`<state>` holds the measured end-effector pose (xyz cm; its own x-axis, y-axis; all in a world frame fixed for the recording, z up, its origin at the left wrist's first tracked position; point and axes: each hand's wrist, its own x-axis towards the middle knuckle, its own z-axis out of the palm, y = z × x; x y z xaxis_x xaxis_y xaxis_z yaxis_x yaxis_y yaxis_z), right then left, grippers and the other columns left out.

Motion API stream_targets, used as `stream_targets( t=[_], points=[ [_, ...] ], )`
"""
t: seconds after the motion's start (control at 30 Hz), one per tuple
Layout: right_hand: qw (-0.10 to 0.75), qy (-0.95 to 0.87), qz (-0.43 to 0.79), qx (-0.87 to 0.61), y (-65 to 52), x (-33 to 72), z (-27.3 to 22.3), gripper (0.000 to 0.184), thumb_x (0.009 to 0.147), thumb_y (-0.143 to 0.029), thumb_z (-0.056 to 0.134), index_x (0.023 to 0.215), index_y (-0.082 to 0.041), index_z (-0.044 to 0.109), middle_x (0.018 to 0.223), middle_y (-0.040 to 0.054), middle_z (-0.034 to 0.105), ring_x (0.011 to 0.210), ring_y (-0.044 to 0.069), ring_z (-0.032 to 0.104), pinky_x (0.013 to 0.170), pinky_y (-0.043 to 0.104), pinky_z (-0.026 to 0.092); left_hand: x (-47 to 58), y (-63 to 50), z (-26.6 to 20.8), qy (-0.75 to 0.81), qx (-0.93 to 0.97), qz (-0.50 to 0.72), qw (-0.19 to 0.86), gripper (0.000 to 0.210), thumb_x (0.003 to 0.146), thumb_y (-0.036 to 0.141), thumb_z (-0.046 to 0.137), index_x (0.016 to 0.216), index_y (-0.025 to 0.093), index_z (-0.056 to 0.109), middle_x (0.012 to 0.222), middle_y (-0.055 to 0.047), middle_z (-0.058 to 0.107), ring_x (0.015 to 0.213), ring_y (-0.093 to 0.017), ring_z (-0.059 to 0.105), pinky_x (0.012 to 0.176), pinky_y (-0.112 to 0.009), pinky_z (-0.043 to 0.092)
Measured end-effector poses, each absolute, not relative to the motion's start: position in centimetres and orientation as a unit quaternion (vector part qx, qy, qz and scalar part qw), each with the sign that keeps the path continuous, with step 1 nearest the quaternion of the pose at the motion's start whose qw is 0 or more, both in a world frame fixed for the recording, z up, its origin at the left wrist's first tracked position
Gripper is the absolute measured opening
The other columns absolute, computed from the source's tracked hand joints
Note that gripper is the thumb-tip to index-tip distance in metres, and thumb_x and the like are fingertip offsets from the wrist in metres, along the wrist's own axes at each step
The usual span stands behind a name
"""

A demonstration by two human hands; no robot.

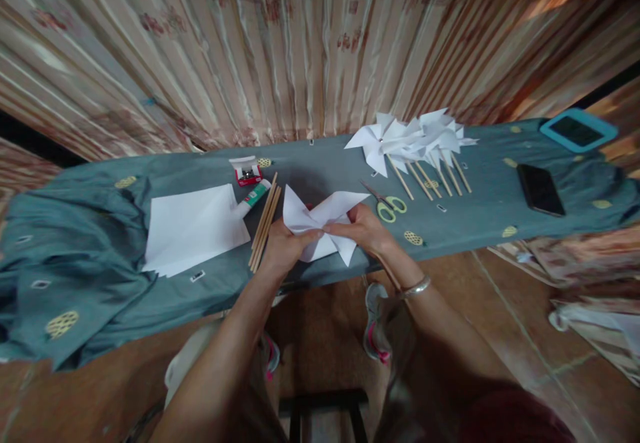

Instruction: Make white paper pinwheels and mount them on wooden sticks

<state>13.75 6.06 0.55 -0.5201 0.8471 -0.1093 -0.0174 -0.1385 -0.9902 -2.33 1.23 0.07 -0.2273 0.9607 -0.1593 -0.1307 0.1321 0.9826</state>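
Observation:
Between my two hands is a white paper pinwheel (325,211), its blades folded in toward the middle. My left hand (289,240) grips its left side, the thumb pressed near the centre. From the right, my right hand (367,228) pinches it, that thumb also at the centre; the other fingers are mostly hidden behind the paper. No stick shows on this pinwheel. Just left of my left hand lie several thin wooden sticks (265,222). Scissors with green handles (387,204) rest just beyond my right hand.
White paper sheets (195,230) lie at left, beside a glue tube (254,196) and an open red box of small metal pieces (247,173). Several pinwheels on sticks (415,140) lie at back right. Farther right are a black phone (541,190) and a blue-framed device (579,130).

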Motion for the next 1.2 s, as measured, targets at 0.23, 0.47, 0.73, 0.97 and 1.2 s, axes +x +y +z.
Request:
stream_targets(
  t=[0.23, 0.47, 0.73, 0.97, 1.2],
  points=[
    [0.347, -0.557, 0.655, -0.374, 6.3, 13.7, 0.5, 0.046, 0.058, -0.035, 0.085, 0.097, -0.018, 0.068, 0.088, 0.0026, 0.074, 0.082, 0.02, 0.069, 0.079, 0.032, 0.056, -1.8, 1.5, 0.2, 0.564, 0.334, 0.568, 0.497, 0.051, 0.044, 0.02, 0.083, 0.093, 0.013, 0.07, 0.076, -0.002, 0.072, 0.072, -0.021, 0.067, 0.073, -0.033, 0.052],
    [0.383, -0.495, 0.694, -0.356, 6.4, 14.1, 0.6, 0.058, 0.06, -0.036, 0.085, 0.112, -0.023, 0.063, 0.102, 0.0038, 0.075, 0.089, 0.02, 0.07, 0.083, 0.036, 0.057, -1.7, 1.9, 0.5, 0.544, 0.272, 0.62, 0.495, 0.031, 0.045, 0.018, 0.08, 0.074, 0.015, 0.068, 0.071, 0.0, 0.071, 0.068, -0.019, 0.065, 0.069, -0.031, 0.051],
    [0.503, -0.469, 0.592, -0.421, 7.9, 14.9, -0.2, 0.041, 0.063, -0.044, 0.083, 0.096, -0.023, 0.071, 0.089, 0.0031, 0.076, 0.09, 0.019, 0.071, 0.097, 0.041, 0.051, -1.7, 1.9, 0.3, 0.537, 0.222, 0.643, 0.498, 0.032, 0.045, 0.018, 0.08, 0.075, 0.016, 0.068, 0.069, 0.0, 0.071, 0.065, -0.017, 0.064, 0.066, -0.029, 0.05],
    [0.596, -0.533, 0.416, -0.434, 7.8, 13.7, 2.6, 0.017, 0.071, -0.033, 0.078, 0.084, -0.023, 0.074, 0.085, 0.0019, 0.076, 0.081, 0.016, 0.07, 0.085, 0.034, 0.055, -1.0, 2.0, 0.9, 0.483, 0.183, 0.663, 0.541, 0.029, 0.044, 0.011, 0.077, 0.071, 0.016, 0.069, 0.071, 0.0, 0.072, 0.066, -0.017, 0.065, 0.069, -0.029, 0.052],
    [0.308, -0.871, 0.204, -0.323, 8.8, 6.6, 8.6, 0.018, 0.087, -0.02, 0.058, 0.093, -0.019, 0.075, 0.091, 0.0046, 0.076, 0.084, 0.018, 0.068, 0.074, 0.028, 0.05, 0.3, 2.7, 0.5, 0.489, 0.153, 0.621, 0.593, 0.023, 0.05, 0.006, 0.072, 0.071, 0.015, 0.071, 0.067, 0.001, 0.071, 0.065, -0.016, 0.065, 0.067, -0.026, 0.051]
  ],
)
